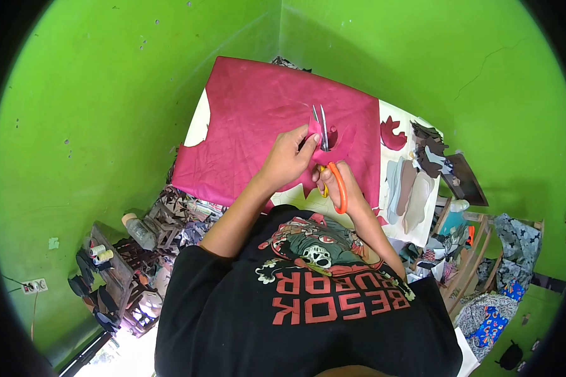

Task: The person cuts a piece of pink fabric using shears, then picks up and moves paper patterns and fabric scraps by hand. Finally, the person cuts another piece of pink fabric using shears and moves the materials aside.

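Observation:
A large sheet of dark pink material [251, 107] lies over a white-topped table. My left hand [288, 156] pinches a raised piece of the pink material [343, 146] between thumb and fingers, close beside the scissor blades. My right hand [341, 181] is closed round the orange and yellow handles of the scissors [341, 191]. The blades point away from me, slightly apart, with pink material around them. Part of my right fingers is hidden behind the handle.
Curled pink scraps [393, 134] and grey and brown cut pieces [416, 201] lie at the table's right. A wooden rack [475, 257] with fabrics stands lower right. Lower left are a wooden shelf [116, 267], thread spools [100, 253] and a plastic bottle [139, 232]. Green walls meet behind the table.

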Demonstrator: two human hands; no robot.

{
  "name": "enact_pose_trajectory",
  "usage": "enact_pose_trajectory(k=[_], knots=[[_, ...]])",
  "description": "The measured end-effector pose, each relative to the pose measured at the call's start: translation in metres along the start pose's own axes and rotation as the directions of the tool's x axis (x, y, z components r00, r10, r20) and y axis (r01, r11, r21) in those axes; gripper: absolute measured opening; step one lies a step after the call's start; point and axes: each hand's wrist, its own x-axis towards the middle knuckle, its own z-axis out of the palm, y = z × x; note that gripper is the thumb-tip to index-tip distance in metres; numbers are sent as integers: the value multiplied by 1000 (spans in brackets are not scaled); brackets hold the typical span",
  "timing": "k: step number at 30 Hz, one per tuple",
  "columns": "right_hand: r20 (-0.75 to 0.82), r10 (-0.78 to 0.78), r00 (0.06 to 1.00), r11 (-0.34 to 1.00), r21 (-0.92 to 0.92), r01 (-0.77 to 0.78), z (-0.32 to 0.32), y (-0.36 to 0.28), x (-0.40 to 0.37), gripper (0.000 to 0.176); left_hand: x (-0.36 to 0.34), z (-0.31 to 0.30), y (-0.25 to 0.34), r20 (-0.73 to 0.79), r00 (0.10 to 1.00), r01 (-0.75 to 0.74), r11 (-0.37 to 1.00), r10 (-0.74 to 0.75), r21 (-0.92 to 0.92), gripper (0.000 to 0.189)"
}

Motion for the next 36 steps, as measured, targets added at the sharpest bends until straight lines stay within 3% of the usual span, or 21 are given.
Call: enact_pose_trajectory(k=[3, 6, 8, 11, 15, 21, 23, 27, 29, 30, 32, 36], knots=[[-66, -25, 998, 1000, -17, 24, 1, 5, -1, 82, 3, -1, -7, 35, 999, -11, 1000, 11, 15, 19], [15, 29, 999, 1000, -3, -28, 1, -7, -1, 93, 4, -2, -12, 41, 997, -72, 997, 73, -14, 18], [-71, -44, 996, 999, 0, 44, 4, 2, 0, 82, 3, 1, -11, 31, 999, -22, 990, 27, -139, 16], [-47, -6, 999, 1000, 5, 6, 4, 10, 0, 82, 1, 4, -13, 16, 1000, -13, 985, 16, -174, 16], [-66, 42, 997, 998, -45, -45, 8, -5, -3, 84, 1, -4, -12, 60, 998, 2, 1000, -3, 6, 16], [-98, -75, 992, 995, 55, 81, 11, 9, -2, 85, 2, -4, -15, 95, 995, 2, 988, 12, -154, 15], [8, 29, 1000, 999, 25, -30, 6, 3, -3, 88, 2, -6, -16, 121, 993, 23, 993, -8, -118, 16], [21, 108, 994, 994, 23, -109, 9, -1, 0, 88, 5, -3, -25, 124, 992, 51, 993, -37, -109, 14], [-98, 19, 995, 1000, -13, -20, 15, 1, 3, 85, 5, 10, -33, -125, 992, -18, 951, -22, -309, 12], [-100, 20, 995, 1000, -13, -21, 16, 1, 2, 85, 5, 13, -27, -123, 992, -18, 951, -21, -310, 12], [-105, -63, 992, 998, -6, 63, 16, 1, 1, 83, 4, 15, -16, -275, 961, -110, 957, 33, -268, 17], [-53, -43, 998, 998, 46, 46, 16, -1, -1, 87, 3, 6, -20, -173, 985, -57, 983, 27, -175, 16]])
